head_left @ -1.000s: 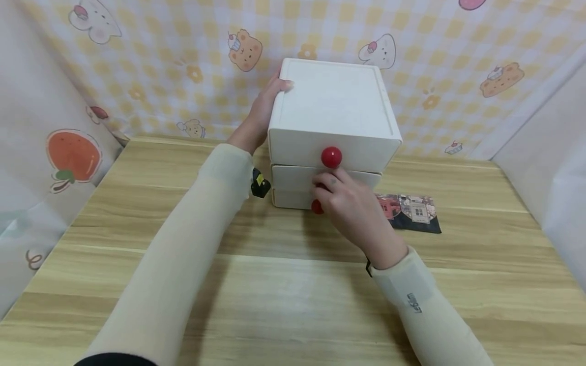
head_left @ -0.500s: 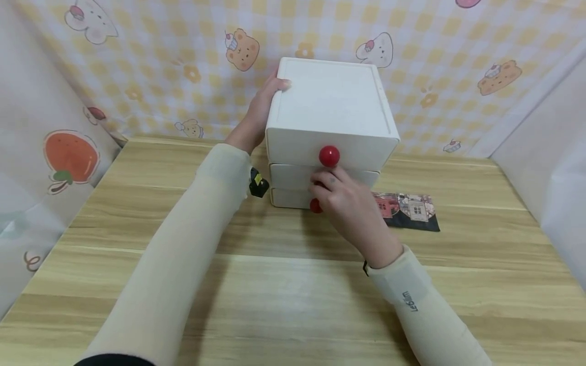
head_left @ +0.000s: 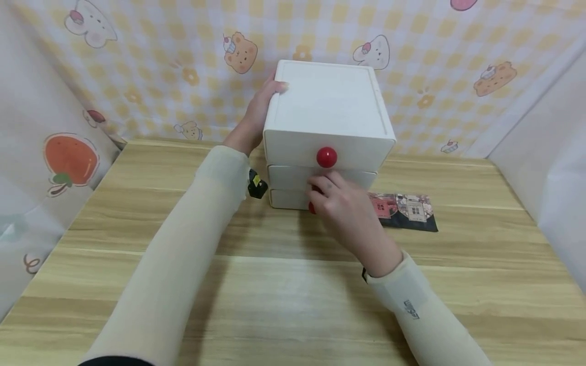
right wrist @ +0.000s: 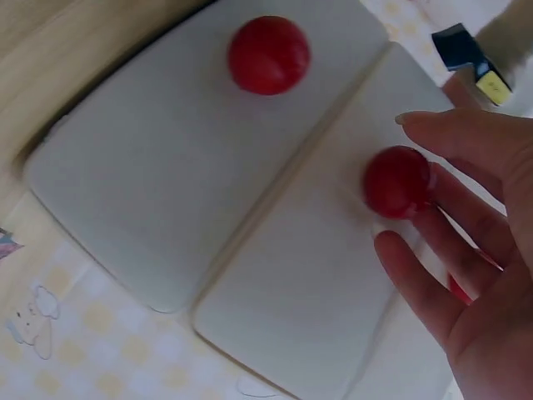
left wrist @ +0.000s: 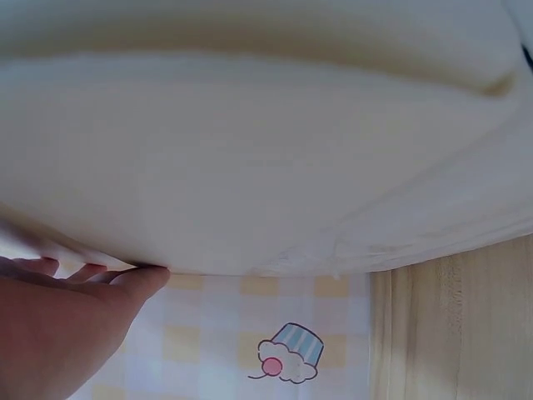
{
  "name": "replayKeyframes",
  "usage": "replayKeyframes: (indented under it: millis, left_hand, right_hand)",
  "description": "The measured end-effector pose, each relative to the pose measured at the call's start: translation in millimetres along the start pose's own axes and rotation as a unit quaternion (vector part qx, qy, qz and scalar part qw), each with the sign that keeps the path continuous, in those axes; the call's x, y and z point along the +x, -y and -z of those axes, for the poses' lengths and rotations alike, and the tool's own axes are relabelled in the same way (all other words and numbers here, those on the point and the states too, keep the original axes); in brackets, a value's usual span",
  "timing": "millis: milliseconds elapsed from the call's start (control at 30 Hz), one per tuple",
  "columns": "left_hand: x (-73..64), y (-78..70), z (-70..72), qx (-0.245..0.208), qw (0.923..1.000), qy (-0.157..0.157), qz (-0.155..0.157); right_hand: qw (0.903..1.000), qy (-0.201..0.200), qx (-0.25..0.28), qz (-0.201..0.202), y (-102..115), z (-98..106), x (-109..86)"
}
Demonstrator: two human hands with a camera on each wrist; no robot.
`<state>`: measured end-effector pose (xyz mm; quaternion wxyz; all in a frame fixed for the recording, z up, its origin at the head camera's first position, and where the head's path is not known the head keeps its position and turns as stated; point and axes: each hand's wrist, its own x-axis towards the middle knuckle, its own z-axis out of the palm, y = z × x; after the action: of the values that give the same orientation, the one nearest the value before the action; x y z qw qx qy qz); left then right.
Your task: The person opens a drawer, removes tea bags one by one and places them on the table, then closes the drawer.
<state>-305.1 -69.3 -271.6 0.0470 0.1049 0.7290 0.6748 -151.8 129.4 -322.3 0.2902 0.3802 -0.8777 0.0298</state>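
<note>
A white cabinet point(head_left: 329, 99) of three stacked drawers stands against the back cloth, each drawer with a red ball knob. My left hand point(head_left: 261, 109) steadies its left side, thumb over the top edge; the left wrist view has the fingers point(left wrist: 141, 282) against the white wall. My right hand point(head_left: 352, 213) is at the middle drawer's knob point(right wrist: 398, 182). Fingers loosely bent touch that knob, while the thumb stands apart from it. Above is the top knob point(head_left: 327, 157); the bottom knob point(right wrist: 268, 55) shows fully in the right wrist view. The drawer fronts sit flush with the cabinet.
Flat dark printed packets point(head_left: 407, 211) lie on the wooden table point(head_left: 274, 305), right of the cabinet. Behind hangs a yellow checked cloth point(head_left: 183, 101) with cartoon prints, and pale sheets point(head_left: 558, 127) enclose the sides.
My right hand has shifted slightly at the middle knob and covers more of the bottom knob. The left hand stays on the cabinet. The head view has drifted a little.
</note>
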Motion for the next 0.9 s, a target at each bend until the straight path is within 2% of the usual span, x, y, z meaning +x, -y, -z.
replayKeyframes:
  millis: [200,433,700,900]
  left_hand:
    - [0.9,-0.4,-0.9,0.002,1.0,-0.002,0.001]
    - [1.6,0.2,-0.9,-0.004,1.0,0.002,0.005]
    - [1.4,2.0,0.0,0.0,0.9999,0.008,-0.01]
    - [2.1,2.9,0.9,0.001,0.9999,0.012,-0.012]
  right_hand:
    - [0.9998,-0.011,0.013,-0.006,9,11,-1.6]
    - [0.9975,0.068,-0.008,-0.013,14,-1,-8.0]
    - [0.9956,0.087,-0.028,-0.023,15,-12,-11.0]
    - [0.9899,0.127,-0.047,-0.043,16,-20,-12.9]
